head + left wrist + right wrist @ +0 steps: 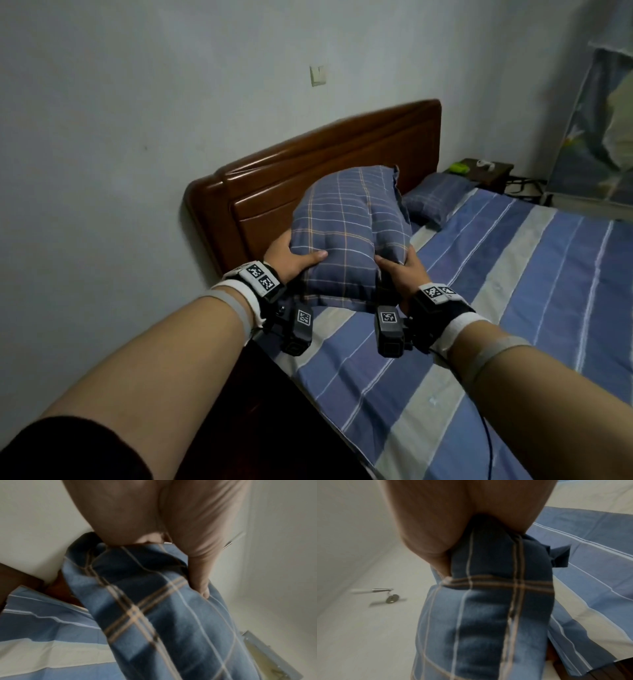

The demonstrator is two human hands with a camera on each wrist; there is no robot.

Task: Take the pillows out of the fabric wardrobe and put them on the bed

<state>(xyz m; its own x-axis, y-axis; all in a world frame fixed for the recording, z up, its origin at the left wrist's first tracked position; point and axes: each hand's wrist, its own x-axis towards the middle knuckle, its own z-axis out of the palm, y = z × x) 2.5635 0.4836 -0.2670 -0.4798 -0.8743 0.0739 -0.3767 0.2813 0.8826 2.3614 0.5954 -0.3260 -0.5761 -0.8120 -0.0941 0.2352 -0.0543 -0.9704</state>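
Head view | left hand (291,255) fingers clamped on plaid pillow (352,222) near-left corner | pillow held above bed (479,291) near headboard (308,164) | right hand (400,270) fingers clamped on near-right corner | second pillow (435,197) lies far right | risk: uneven release may tip it off the bed's left edge.

Fingers of both hands are buried behind the pillow (349,229). Wardrobe (596,130) gets chopped by the right edge, stuff on the nightstand (486,171) beside it too tiny.
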